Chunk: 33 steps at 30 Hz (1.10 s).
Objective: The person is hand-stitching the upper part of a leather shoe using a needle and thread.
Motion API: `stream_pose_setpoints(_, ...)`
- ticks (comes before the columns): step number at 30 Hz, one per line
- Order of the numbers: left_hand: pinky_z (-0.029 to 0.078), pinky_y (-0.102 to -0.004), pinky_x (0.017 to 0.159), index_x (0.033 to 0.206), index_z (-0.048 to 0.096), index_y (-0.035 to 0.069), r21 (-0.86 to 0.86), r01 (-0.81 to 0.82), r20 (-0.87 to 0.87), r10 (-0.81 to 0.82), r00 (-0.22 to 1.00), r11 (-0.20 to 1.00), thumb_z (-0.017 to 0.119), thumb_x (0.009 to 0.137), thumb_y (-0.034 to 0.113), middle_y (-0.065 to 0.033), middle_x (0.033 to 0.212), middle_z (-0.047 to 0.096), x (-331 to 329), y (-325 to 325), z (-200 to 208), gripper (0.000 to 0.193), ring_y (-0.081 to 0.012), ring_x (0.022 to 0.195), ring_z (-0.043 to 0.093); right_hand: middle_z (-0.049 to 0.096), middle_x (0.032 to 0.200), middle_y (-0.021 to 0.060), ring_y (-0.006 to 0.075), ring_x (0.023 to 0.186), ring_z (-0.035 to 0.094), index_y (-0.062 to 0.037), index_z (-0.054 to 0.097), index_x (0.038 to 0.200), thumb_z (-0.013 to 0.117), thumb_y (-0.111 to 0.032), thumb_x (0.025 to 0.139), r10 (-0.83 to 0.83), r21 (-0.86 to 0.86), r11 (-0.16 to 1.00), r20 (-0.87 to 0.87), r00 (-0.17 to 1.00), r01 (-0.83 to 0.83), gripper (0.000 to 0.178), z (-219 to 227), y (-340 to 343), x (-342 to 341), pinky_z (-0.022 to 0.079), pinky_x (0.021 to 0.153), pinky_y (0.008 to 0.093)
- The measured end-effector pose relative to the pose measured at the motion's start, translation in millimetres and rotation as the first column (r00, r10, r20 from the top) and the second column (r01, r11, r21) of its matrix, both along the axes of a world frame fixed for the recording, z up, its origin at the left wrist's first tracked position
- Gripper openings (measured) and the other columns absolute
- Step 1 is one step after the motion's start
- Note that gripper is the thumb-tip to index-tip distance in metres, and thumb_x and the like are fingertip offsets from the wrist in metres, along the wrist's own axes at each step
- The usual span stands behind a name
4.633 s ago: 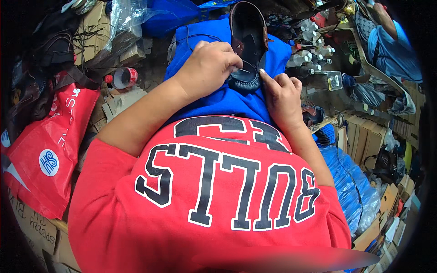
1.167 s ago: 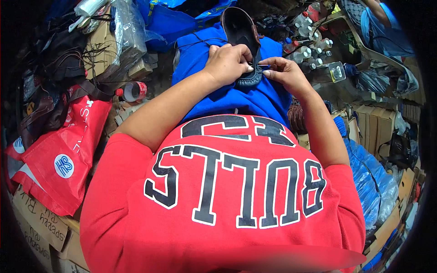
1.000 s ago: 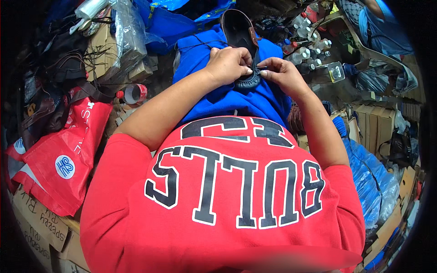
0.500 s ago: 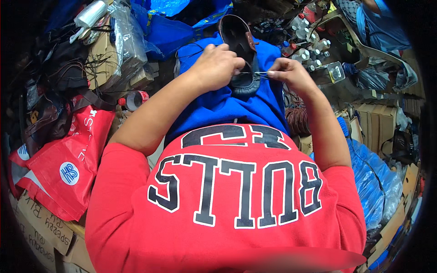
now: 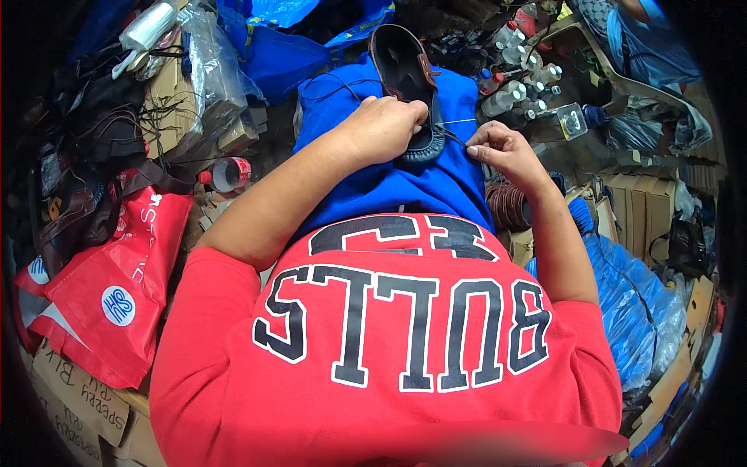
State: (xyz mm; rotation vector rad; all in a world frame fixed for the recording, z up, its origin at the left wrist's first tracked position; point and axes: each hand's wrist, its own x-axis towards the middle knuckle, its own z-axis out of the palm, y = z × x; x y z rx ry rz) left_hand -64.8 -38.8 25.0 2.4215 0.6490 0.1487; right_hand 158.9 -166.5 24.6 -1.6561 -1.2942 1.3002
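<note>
A dark shoe (image 5: 405,70) with a brown strap lies lengthwise on my blue-clad lap (image 5: 389,187), its rounded end toward me. My left hand (image 5: 385,128) is closed over that near end and holds the shoe down. My right hand (image 5: 498,149) sits just right of the shoe, fingers pinched on a thin pale thread (image 5: 455,123) that runs taut from the shoe's edge to the fingertips. A needle cannot be made out. A loose dark cord (image 5: 327,87) trails over my lap on the left.
A red plastic bag (image 5: 109,280) and a cardboard box (image 5: 70,389) lie at my left, with a tape roll (image 5: 227,173) and dark straps (image 5: 101,148) beyond. Several small bottles (image 5: 517,74) stand at the upper right. Blue plastic bags (image 5: 630,303) and cartons (image 5: 646,202) fill the right. Another person in blue (image 5: 646,39) sits far right.
My right hand has drawn away from the shoe to the right, pulling the thread out taut. My left hand stays clamped on the shoe's near end.
</note>
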Motion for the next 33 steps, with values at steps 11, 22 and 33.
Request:
stream_pose_setpoints(11,0.044,-0.0434,0.074,0.098,0.063,0.012,0.161,0.050,-0.033,-0.045,0.998,0.986,0.053,0.083,0.011,-0.0109,0.086,0.067,-10.8,-4.4,-6.3,0.019,-0.0295,0.089,0.062,0.057,0.085,0.0043,0.0150,0.081,0.055,-0.0026,0.067,0.083,0.070,-0.013,0.078,0.004,0.254,0.961,0.366,0.931,-0.104,0.012,31.6,22.5,7.8,0.043,0.072,0.0277)
stream_pose_setpoints(22,0.042,-0.0416,0.069,0.085,0.061,0.010,0.250,-0.018,0.037,0.010,0.999,0.968,0.053,0.081,0.010,-0.0082,0.080,0.065,-11.6,-10.2,-8.2,0.009,-0.0273,0.083,0.060,0.061,0.090,0.0037,0.0250,0.091,0.059,-0.0140,0.063,0.086,0.063,-0.024,0.081,0.097,0.126,0.769,0.946,0.309,-0.627,0.011,51.9,50.0,-22.0,0.040,0.086,0.0408)
stream_pose_setpoints(33,0.040,-0.0371,0.071,0.086,0.058,0.013,0.471,0.045,0.087,-0.096,0.992,0.881,0.053,0.079,0.011,-0.0032,0.072,0.059,-27.9,-10.8,-2.2,0.009,-0.0215,0.079,0.058,0.058,0.072,0.0024,0.0223,0.080,0.058,-0.0160,0.056,0.084,0.056,-0.012,0.080,0.212,0.100,0.668,0.924,0.317,-0.738,0.006,25.2,51.9,-24.2,0.039,0.086,0.0378)
